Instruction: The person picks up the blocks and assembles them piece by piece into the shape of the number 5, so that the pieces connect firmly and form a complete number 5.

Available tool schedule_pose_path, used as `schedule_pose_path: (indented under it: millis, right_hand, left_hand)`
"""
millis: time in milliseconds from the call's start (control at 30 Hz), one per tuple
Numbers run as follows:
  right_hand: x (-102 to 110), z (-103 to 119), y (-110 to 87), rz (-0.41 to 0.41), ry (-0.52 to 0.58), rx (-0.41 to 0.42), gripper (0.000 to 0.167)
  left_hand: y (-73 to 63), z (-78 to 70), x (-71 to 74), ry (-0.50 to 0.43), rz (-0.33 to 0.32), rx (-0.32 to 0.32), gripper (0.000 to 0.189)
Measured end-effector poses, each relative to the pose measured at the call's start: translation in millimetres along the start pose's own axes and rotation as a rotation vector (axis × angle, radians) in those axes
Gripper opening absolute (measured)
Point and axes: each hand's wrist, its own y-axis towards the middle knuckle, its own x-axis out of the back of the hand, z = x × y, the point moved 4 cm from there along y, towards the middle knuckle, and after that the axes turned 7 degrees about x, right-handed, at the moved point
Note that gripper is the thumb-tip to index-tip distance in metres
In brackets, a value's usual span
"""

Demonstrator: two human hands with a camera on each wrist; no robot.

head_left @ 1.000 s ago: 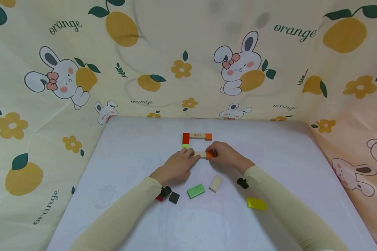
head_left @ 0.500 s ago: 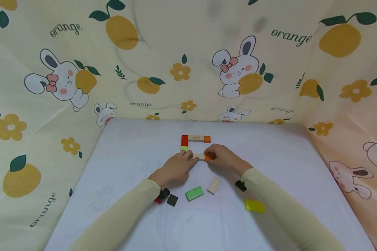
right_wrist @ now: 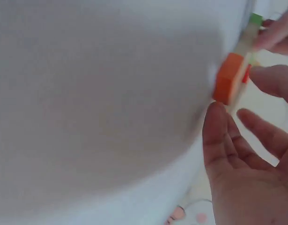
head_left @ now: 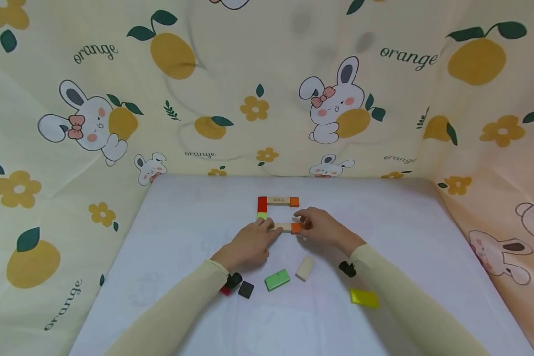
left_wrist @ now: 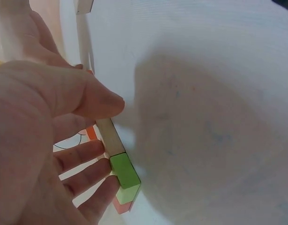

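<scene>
"Orange block (head_left: 296, 228), square-faced and plain: gripped?"
"No, the right hand (head_left: 328, 229) keeps clear-parted, loosely bent fingers about it, holding nothing; whether a fingertip touches, I can't tell."
"And the left hand (head_left: 248, 243)?"
"Nearly straight fingers rest against the green block (left_wrist: 125, 170) and pale wooden block (left_wrist: 112, 139), hiding their join from the head camera"

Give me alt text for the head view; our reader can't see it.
A person's left grip touches the near bar of a bracket-shaped block outline while their right grip is beside that bar's orange end block. Five loose blocks lie nearer the camera on a white table, before a patterned backdrop.
</scene>
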Motion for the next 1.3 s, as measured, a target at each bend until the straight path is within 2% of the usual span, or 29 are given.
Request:
schedule_pose_path:
  millis: [167,400,600,733,900,1067,1300]
  right_hand:
    - [20,13,-23.5,-0.126,-0.001,0.017,0.052]
    - [48,25,-61.8,-0.311,-0.064,0.032,0.053]
    - [54,36,-93.7,-0.403,-0.064,0.017,0.054]
    - [45,40,-113.7,-0.442,-0.05,-0.003,0.054]
    - [22,45,-125.6,-0.465,0.013,-0.039,0.056]
    - [-5,48,-127.9,-0.466,0.089,-0.067,0.059]
    - [-33,48,-123.3,-0.397,0.086,-0.136,0.063]
  left_hand:
    - [-0.3,3.3,-3.0,0.009,-0.001,0.011,0.067]
    - [1.3,4.1,-1.1,0.008,-0.007,0.013,0.066]
    - [2.1,4.8,-1.9,-0.017,0.005,0.027,0.066]
    - [1.5,4.2,-5.5,-0.043,0.022,0.027,0.067]
    - [1.7,5.6,-6.2,-0.023,-0.001,0.024,0.066]
    - [2.3,5.6,-5.5,-0.021,-0.005,0.017,0.066]
    - [3.0,4.9,-5.8,-0.03,0.012,0.026,0.067]
